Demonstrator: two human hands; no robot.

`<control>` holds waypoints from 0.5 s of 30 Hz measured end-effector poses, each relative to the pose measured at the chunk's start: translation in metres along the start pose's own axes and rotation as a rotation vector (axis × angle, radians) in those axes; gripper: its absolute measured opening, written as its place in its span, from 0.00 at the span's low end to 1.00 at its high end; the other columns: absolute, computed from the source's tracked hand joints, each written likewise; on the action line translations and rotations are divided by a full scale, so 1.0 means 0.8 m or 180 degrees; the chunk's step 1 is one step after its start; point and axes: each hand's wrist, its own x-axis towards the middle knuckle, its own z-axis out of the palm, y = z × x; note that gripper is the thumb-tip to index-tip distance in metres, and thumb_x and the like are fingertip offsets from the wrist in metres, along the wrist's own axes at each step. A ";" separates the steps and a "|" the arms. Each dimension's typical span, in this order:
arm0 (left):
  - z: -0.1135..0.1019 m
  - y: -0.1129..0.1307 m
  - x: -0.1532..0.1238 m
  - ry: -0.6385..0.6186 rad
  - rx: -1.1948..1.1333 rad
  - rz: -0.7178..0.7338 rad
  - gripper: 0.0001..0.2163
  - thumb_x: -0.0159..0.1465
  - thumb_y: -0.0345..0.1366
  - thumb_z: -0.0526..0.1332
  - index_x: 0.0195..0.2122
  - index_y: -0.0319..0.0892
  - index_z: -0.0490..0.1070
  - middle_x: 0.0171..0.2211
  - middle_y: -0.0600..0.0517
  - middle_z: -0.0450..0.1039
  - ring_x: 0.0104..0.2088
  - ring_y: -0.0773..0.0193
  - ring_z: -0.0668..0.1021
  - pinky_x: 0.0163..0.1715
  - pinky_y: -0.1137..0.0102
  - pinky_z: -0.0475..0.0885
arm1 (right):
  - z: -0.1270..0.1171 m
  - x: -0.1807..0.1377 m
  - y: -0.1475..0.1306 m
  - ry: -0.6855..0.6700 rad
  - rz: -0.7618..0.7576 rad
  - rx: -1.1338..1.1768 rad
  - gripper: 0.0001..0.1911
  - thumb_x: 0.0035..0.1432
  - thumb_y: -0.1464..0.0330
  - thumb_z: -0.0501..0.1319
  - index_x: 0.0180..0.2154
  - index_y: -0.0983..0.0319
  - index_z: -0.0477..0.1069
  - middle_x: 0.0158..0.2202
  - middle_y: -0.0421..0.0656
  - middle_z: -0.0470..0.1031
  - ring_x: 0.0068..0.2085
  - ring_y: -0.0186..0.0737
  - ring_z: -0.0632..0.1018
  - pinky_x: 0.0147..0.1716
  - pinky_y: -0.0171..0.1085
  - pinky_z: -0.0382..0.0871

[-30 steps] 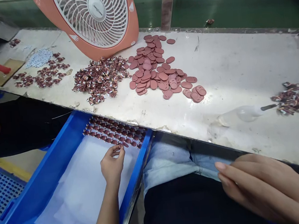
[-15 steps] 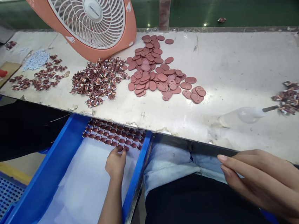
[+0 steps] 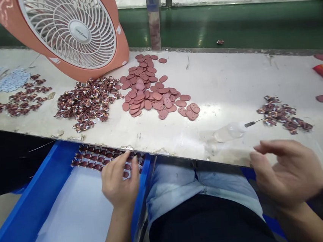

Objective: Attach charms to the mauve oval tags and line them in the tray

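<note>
Though rows of brown pieces [image 3: 98, 166] lined one end of the blue tray [image 3: 40, 201], many loose ovals [image 3: 147, 104] and brown bits [image 3: 88, 99] sat on the bench [image 3: 227, 88]. The left hand [image 3: 120, 182] hung over the tray, thumb and fingers apart. The right hand [image 3: 292, 173] curled near a bottle [image 3: 231, 131], maybe pinching; I couldn't tell.

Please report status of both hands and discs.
Left hand open above blue tray. Right hand curled near needle-tipped bottle, grip unclear. Oval discs piled on bench.
</note>
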 end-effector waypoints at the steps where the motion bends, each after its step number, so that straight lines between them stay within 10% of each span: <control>1: 0.006 0.028 0.014 0.0152 -0.0303 0.0621 0.11 0.63 0.37 0.67 0.47 0.46 0.78 0.43 0.46 0.81 0.43 0.54 0.80 0.52 0.59 0.70 | 0.006 0.003 0.003 -0.0057 0.0119 -0.0102 0.19 0.59 0.63 0.68 0.52 0.58 0.72 0.37 0.45 0.76 0.35 0.47 0.77 0.35 0.48 0.74; 3: 0.025 0.083 0.046 0.0074 -0.0650 0.1307 0.10 0.64 0.33 0.65 0.47 0.46 0.78 0.43 0.47 0.81 0.44 0.55 0.79 0.51 0.60 0.70 | 0.019 0.012 0.005 -0.0446 0.0245 -0.0231 0.30 0.58 0.54 0.68 0.57 0.61 0.68 0.43 0.49 0.75 0.40 0.52 0.77 0.39 0.50 0.74; 7: 0.072 0.165 0.097 -0.0738 -0.0298 0.1257 0.10 0.66 0.42 0.65 0.44 0.45 0.80 0.46 0.45 0.79 0.48 0.49 0.75 0.44 0.59 0.71 | 0.038 0.029 0.000 -0.1008 0.0469 -0.0116 0.28 0.59 0.50 0.65 0.53 0.62 0.70 0.48 0.53 0.75 0.47 0.57 0.74 0.46 0.54 0.71; 15: 0.076 0.182 0.095 -0.1253 -0.0989 0.0664 0.04 0.64 0.38 0.68 0.37 0.46 0.80 0.42 0.49 0.80 0.46 0.52 0.76 0.45 0.60 0.71 | 0.036 0.021 -0.009 -0.0938 0.1018 0.1302 0.17 0.66 0.56 0.59 0.51 0.59 0.66 0.45 0.48 0.77 0.44 0.48 0.79 0.43 0.48 0.74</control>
